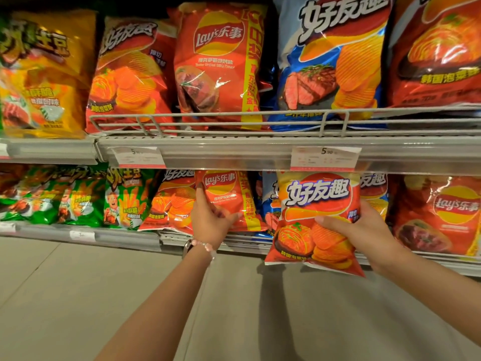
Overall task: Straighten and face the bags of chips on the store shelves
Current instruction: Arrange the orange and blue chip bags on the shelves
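The lower shelf (125, 237) serves as the reference landmark. The right hand (369, 230) grasps a kimchi bag (316, 220) by its right edge, thumb across the front panel and fingers behind, holding it clear of the lower shelf, in front of the row and just below the price rail (234, 157). The bag is upright and label-forward, which suggests it is being carried to a slot rather than merely nudged. The left hand (210, 217) reaches into the lower shelf and grips a Lay's bag (226, 199) along its left edge, one finger extended up the side; the bag leans to the right. This grip appears intended to tilt or hold that bag aside, either to square it or to open a gap. A matching kimchi bag (171, 204) stands on the lower shelf just left of the Lay's bag, a probable destination. Blue bags (268, 188) sit behind the held bag. Bags above the lower shelf already face forward
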